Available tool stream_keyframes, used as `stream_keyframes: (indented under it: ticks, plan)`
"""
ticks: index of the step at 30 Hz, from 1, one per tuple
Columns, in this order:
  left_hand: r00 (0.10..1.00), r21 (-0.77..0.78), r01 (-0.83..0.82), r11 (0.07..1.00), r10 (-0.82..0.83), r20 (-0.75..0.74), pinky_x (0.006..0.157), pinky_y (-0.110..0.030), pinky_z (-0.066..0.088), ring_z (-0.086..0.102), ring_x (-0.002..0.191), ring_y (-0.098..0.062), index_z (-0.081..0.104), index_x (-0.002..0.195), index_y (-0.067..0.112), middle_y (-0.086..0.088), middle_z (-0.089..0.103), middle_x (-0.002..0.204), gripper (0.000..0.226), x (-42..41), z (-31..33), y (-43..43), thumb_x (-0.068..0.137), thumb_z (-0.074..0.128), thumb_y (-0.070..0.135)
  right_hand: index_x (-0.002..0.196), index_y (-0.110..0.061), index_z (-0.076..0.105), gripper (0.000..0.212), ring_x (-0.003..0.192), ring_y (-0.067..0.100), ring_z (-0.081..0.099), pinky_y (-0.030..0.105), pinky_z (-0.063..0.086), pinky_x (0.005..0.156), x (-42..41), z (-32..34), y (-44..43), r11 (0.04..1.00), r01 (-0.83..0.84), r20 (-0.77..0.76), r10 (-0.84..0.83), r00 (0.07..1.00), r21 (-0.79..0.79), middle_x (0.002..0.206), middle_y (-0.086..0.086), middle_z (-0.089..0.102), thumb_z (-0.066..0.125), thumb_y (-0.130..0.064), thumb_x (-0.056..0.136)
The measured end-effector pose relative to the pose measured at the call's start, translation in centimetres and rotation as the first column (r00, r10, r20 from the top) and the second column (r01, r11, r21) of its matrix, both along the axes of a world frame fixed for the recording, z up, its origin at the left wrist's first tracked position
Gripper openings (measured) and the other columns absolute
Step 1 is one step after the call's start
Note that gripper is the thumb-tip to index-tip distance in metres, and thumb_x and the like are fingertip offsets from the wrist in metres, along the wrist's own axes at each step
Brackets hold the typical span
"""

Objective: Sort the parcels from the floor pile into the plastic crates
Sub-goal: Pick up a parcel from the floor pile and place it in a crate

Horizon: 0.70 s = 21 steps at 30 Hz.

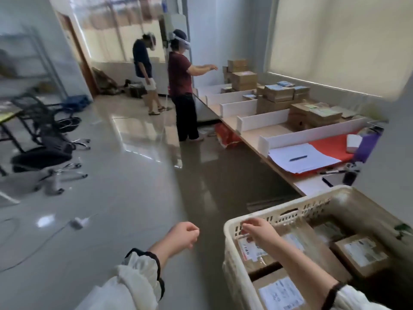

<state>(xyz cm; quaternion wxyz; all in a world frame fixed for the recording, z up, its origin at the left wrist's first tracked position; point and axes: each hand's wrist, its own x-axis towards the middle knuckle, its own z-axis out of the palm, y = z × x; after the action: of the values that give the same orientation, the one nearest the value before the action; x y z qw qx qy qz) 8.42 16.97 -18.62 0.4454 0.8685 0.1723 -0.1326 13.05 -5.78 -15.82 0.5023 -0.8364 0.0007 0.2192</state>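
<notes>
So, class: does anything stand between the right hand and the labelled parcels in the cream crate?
Nothing visible does. The right hand is inside the crate rim, directly over a labelled parcel, and the crate has no lid. Whether it touches is unclear. The left hand is outside, above the floor.

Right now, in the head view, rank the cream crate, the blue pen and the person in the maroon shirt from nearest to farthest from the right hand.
1. Cream crate: the right hand is at its near-left rim.
2. Blue pen: ahead and right, on the white papers on the bench.
3. Person in the maroon shirt: far ahead, standing by the bench's far end.
</notes>
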Motion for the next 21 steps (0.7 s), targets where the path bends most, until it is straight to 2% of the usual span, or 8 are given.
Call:
stream_keyframes:
  ticks: [3,6,8,10,13,16,18,21]
  plan:
    - [0.971,0.032,-0.237,0.971,0.236,0.023,0.047,-0.013,0.039,0.049,0.053,-0.009,0.054,0.076,0.02,0.002,0.056,0.068,0.022,-4.8,0.5,10.7,0.095,0.05,0.01,0.079,-0.014,0.064,0.014,0.055,0.014,0.055,0.022,0.042,0.051,-0.5,0.0,10.9,0.988,-0.154,0.013,0.154,0.988,0.001,0.072,0.005,0.062,0.054,-0.01,0.088]
    - [0.888,0.07,-0.46,0.885,0.461,0.003,0.051,-0.018,0.038,0.046,0.05,-0.012,0.05,0.065,0.019,-0.001,0.054,0.065,0.029,-10.9,0.6,19.3,0.093,0.049,0.009,0.086,-0.01,0.06,0.011,0.041,0.005,0.051,0.012,0.035,0.037,-2.5,0.2,20.8,0.945,-0.328,-0.034,0.328,0.944,0.019,0.071,0.005,0.059,0.052,-0.007,0.093]
    - [0.82,0.085,-0.57,0.817,0.572,-0.001,0.05,-0.018,0.037,0.046,0.049,-0.012,0.049,0.062,0.017,0.0,0.053,0.063,0.031,-14.8,0.6,23.6,0.092,0.048,0.009,0.093,-0.01,0.06,0.009,0.046,0.008,0.052,0.009,0.032,0.034,-4.2,0.3,26.5,0.898,-0.439,-0.044,0.439,0.897,0.007,0.08,0.008,0.063,0.051,-0.01,0.094]
    - [0.745,0.074,-0.665,0.743,0.667,-0.009,0.049,-0.018,0.039,0.047,0.051,-0.012,0.05,0.064,0.017,0.0,0.053,0.064,0.03,-18.4,0.4,26.9,0.092,0.048,0.009,0.096,-0.008,0.058,0.008,0.043,0.005,0.052,0.008,0.031,0.032,-6.1,0.4,31.8,0.843,-0.538,-0.055,0.539,0.841,0.025,0.088,0.013,0.061,0.05,-0.008,0.095]
    - [0.645,0.043,-0.762,0.647,0.763,-0.048,0.039,-0.011,0.038,0.049,0.055,-0.012,0.053,0.074,0.015,-0.003,0.057,0.074,0.023,-23.2,-0.1,30.3,0.095,0.045,0.009,0.096,-0.007,0.056,0.007,0.051,0.011,0.049,0.009,0.031,0.033,-8.6,0.2,38.9,0.747,-0.665,-0.058,0.664,0.745,0.005,0.086,0.011,0.059,0.05,-0.01,0.095]
    - [0.55,0.021,-0.833,0.553,0.83,-0.092,0.032,-0.008,0.032,0.051,0.058,-0.012,0.055,0.091,0.01,-0.006,0.058,0.082,0.012,-27.4,-1.0,32.7,0.095,0.044,0.01,0.095,-0.011,0.057,0.009,0.056,0.013,0.049,0.014,0.034,0.041,-11.1,-0.2,45.4,0.631,-0.776,-0.078,0.772,0.63,-0.021,0.085,0.004,0.061,0.049,-0.016,0.095]
    - [0.49,0.006,-0.87,0.493,0.867,-0.093,0.031,-0.008,0.031,0.051,0.058,-0.012,0.056,0.093,0.009,-0.003,0.056,0.076,0.011,-29.2,-1.3,34.0,0.096,0.046,0.012,0.093,-0.014,0.059,0.012,0.058,0.013,0.053,0.017,0.036,0.049,-12.3,-0.4,48.6,0.556,-0.829,-0.083,0.825,0.559,-0.054,0.088,0.001,0.064,0.049,-0.019,0.094]
    - [0.364,-0.002,-0.931,0.366,0.926,-0.103,0.03,-0.009,0.03,0.051,0.058,-0.013,0.056,0.094,0.009,-0.003,0.055,0.074,0.011,-31.9,-1.5,37.0,0.097,0.046,0.013,0.093,-0.013,0.059,0.013,0.057,0.012,0.051,0.017,0.035,0.048,-14.4,-1.0,54.5,0.433,-0.898,-0.111,0.891,0.439,-0.078,0.088,0.002,0.062,0.046,-0.016,0.094]
